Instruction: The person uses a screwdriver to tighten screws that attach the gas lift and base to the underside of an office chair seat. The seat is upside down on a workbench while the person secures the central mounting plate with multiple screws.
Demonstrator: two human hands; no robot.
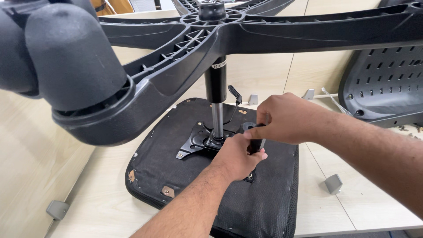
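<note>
Fingers (253,134) of your left hand (238,156) and right hand (286,119) are both clamped on a short black cylindrical part (254,136), held just above the upturned seat cushion (176,176), right of the metal mounting plate (196,141) and gas cylinder (216,94). Overhead spreads the star base (264,31), with a caster (66,57) at upper left. Everything rests on a pale wooden bench (101,207); a perforated black backrest (387,83) lies at its right edge.

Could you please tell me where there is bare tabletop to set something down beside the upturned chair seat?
Bare light wooden tabletop lies left of the black fabric chair seat, and a patch right of it around the small grey bracket. The metal mounting plate is crowded: left hand and right hand work there under the black plastic star base.
</note>
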